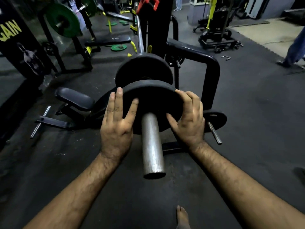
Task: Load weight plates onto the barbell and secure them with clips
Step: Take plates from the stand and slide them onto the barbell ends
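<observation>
The steel barbell sleeve (pixel 152 146) points toward me at centre. A black weight plate (pixel 152 98) sits on the sleeve, a gap behind it to a second black plate (pixel 143 66) farther along the bar. My left hand (pixel 117 119) lies flat against the near plate's left face with fingers spread. My right hand (pixel 189 116) curls over its right rim, thumb on the face. The bar (pixel 140 35) runs away into the black rack. No clip is visible.
A small black plate on a storage peg (pixel 214 119) sits just right of my right hand. A padded seat (pixel 74 98) is at left, the black rack frame (pixel 211 70) behind. Green plates lie far back. A person's legs (pixel 295 48) stand at right. My bare foot (pixel 182 217) is below.
</observation>
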